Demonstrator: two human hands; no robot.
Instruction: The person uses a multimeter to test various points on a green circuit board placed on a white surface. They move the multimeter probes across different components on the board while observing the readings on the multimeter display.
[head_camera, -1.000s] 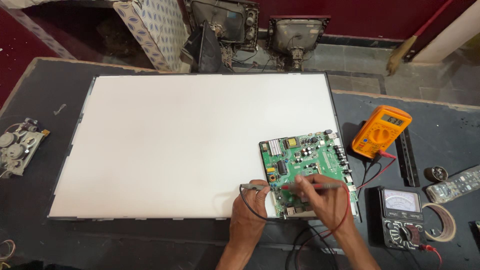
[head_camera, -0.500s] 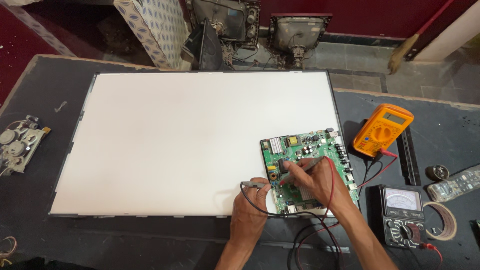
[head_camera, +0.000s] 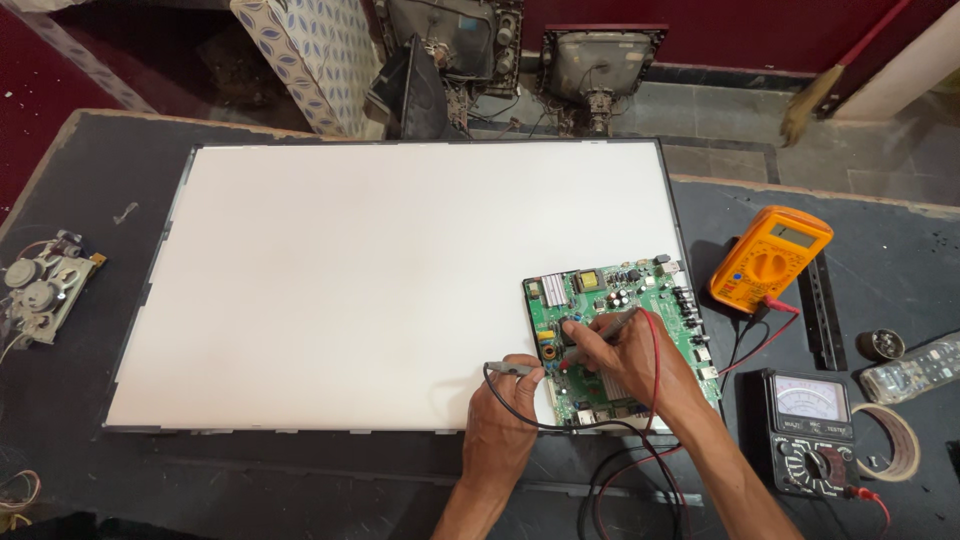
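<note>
While your left hand (head_camera: 505, 410) pinches the black probe (head_camera: 512, 369) left of the circuit board (head_camera: 620, 340), your right hand (head_camera: 630, 355) fingers grip the red probe (head_camera: 612, 322) on it; probing step, next contact needs steady tips.

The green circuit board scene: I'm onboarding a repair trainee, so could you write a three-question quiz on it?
1. True or false: the green circuit board lies on the bottom right corner of the white panel.
2. Which meter stands nearer the board? A) orange digital multimeter B) black analog meter
3. What does each hand hold?

Key
1. True.
2. A.
3. The left hand holds a black-leaded probe at the board's left edge; the right hand presses a red-leaded probe onto the board.
</note>
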